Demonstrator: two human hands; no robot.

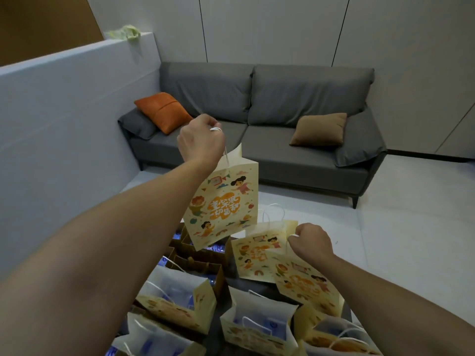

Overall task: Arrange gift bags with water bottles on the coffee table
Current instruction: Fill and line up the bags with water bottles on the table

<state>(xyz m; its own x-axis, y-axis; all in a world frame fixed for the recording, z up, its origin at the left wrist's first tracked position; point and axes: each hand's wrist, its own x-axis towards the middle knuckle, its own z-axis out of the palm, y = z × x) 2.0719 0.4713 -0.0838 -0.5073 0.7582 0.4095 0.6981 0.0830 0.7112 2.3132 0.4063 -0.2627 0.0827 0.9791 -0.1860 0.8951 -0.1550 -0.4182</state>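
Cream paper gift bag, cartoon print, hangs tilted above the coffee table, its white handle pinched in my left hand. My right hand grips the handle of a second bag leaning on the table. More bags stand open nearby; grey sofa behind.

Raised gift bag: matt cream paper, printed in colour, with a white twisted cord handle. Bags on the worktop: same matt paper, plain pale inside. Two bags at the left: brown kraft paper inside, matt. Sofa: grey woven cloth, matt. Orange cushion: smooth, slight sheen. Brown cushion: matt cloth. Floor: pale, smooth, faintly glossy. Wall panels: smooth, matt.
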